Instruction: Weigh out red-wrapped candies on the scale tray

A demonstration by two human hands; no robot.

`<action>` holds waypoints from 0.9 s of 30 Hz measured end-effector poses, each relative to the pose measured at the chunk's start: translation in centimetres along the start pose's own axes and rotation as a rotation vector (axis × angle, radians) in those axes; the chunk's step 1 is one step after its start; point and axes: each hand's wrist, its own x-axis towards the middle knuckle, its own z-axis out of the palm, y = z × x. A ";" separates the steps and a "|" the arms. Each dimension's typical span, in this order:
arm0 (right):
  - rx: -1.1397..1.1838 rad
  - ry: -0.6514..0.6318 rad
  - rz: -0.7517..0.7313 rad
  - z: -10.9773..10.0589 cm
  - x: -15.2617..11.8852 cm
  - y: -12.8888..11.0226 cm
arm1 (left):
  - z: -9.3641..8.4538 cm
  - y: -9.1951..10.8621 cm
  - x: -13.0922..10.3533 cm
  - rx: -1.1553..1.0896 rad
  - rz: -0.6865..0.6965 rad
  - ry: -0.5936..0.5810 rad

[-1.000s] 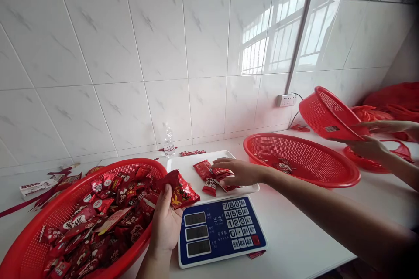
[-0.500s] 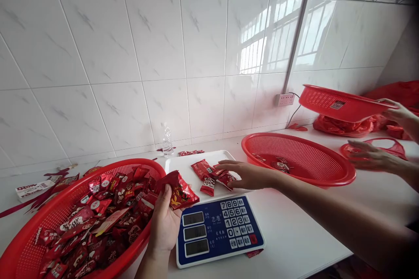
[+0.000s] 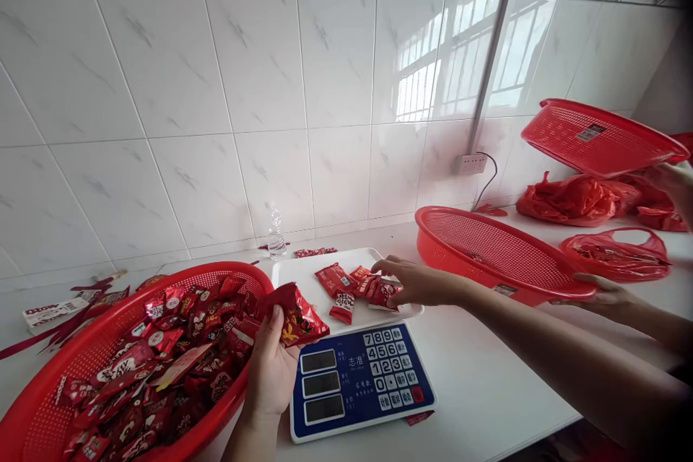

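My left hand (image 3: 272,372) grips a shiny red snack packet (image 3: 301,316) between thumb and fingers, just in front of the scale's white tray (image 3: 300,280). Over that tray is my right hand (image 3: 419,283), fingers bent down around a small red snack packet (image 3: 383,291). Other red packets (image 3: 334,279) lie beside it on the tray. Below sits the scale's blue panel (image 3: 357,379) with number keys and dark displays. A red basket (image 3: 227,268) heaped with wrapped snacks stands to the left of my left hand.
At the right, a co-worker's hand (image 3: 609,297) holds a tilted red basket (image 3: 487,245); another hand raises a second basket (image 3: 600,137). Red plastic bags (image 3: 574,201) lie behind. A clear bottle (image 3: 276,234) stands by the tiled wall, below a socket (image 3: 471,163).
My right hand's fingers have curled down onto a packet. The co-worker has lifted the upper basket higher and taken hold of the lower one, tipping it. My left hand stays still.
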 end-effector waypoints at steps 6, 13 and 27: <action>-0.094 0.016 -0.042 0.3 -0.3 -1.4 | 0.0 0.0 0.1 0.011 0.009 0.009; -0.115 0.000 -0.060 0.6 0.1 -1.0 | -0.3 -0.1 0.0 0.027 -0.002 0.005; -0.095 0.124 -0.206 2.6 0.1 -2.6 | -0.1 0.0 0.1 0.032 0.008 -0.004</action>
